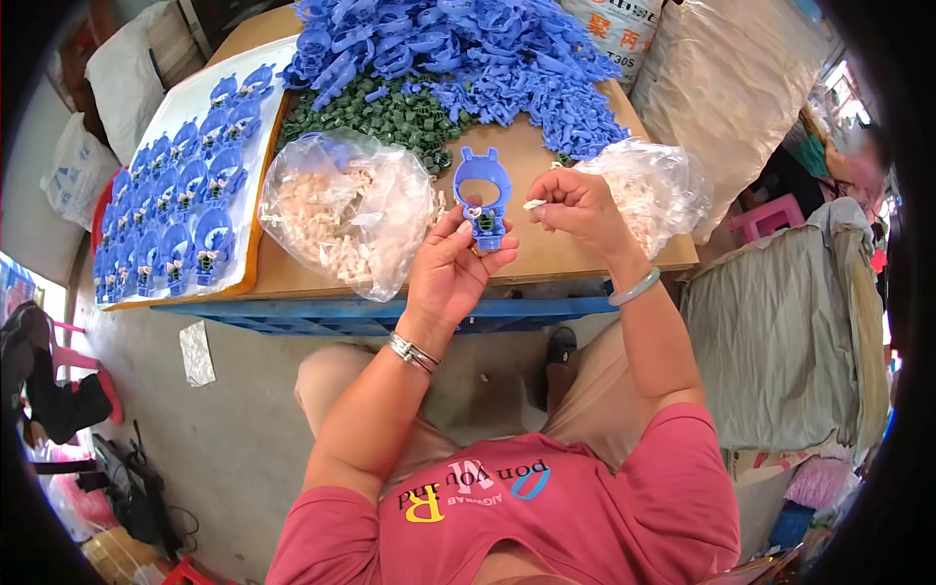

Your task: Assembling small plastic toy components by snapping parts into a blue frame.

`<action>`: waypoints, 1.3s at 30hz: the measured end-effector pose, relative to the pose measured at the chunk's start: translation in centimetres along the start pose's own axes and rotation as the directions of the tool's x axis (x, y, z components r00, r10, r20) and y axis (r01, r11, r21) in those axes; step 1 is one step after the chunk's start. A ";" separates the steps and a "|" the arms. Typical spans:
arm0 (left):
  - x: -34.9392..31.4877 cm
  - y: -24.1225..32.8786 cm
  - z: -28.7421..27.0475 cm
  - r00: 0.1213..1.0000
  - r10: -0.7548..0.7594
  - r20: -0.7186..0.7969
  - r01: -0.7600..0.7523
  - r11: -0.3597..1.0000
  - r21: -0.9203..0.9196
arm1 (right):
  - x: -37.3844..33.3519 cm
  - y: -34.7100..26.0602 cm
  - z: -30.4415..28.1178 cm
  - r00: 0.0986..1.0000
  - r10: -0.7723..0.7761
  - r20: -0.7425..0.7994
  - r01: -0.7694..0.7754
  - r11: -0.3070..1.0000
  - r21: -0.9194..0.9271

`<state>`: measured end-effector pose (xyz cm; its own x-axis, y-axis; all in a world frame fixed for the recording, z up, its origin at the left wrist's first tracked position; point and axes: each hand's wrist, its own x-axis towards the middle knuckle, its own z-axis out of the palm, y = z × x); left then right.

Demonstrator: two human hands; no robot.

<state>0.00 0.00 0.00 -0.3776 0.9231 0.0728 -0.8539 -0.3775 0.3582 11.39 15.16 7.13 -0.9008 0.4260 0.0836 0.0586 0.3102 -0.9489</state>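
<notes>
My left hand (pixel 451 271) is closed on a blue plastic figure-shaped frame (pixel 482 175) with two ears and a large round opening. A dark green piece (pixel 485 223) sits in its lower part, and a small pale piece shows at its left side. To the right of it, my right hand (pixel 583 210) pinches a small whitish plastic part (pixel 533 205) between thumb and fingertips, apart from the frame. Clear bags of pale small parts lie on either side, the left bag (pixel 336 210) and the right bag (pixel 655 185).
Blue frames and parts (pixel 429 49) are heaped at the table's back, beside a pile of dark green pieces (pixel 390 122). On the left, a white board (pixel 278 68) bears rows of assembled blue frames. A grey-draped stack (pixel 770 341) stands at right, near a pink stool (pixel 767 216).
</notes>
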 end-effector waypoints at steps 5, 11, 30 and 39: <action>-0.2 0.1 0.1 1.000 0.000 -0.014 -0.001 1.000 -0.007 | 0.1 0.2 0.5 0.999 -0.043 0.022 0.039 0.990 0.133; 0.0 0.2 0.2 1.000 -0.011 -0.020 0.011 1.000 0.014 | 0.2 0.4 1.1 0.993 -0.115 -0.009 0.115 0.990 0.080; 0.1 -0.3 0.2 0.998 -0.055 -0.008 0.055 0.998 0.030 | -0.4 -1.0 1.9 0.952 -0.305 0.000 0.290 0.906 -0.309; 0.1 -0.4 0.2 0.999 -0.051 0.006 0.051 0.999 0.018 | -0.3 -1.0 2.1 0.932 -0.359 0.053 0.348 0.844 -0.408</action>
<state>0.42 0.25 0.03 -0.3315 0.9415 0.0605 -0.8653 -0.3289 0.3783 10.70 12.90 7.37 -0.8835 0.2404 0.4020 -0.0884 0.7572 -0.6472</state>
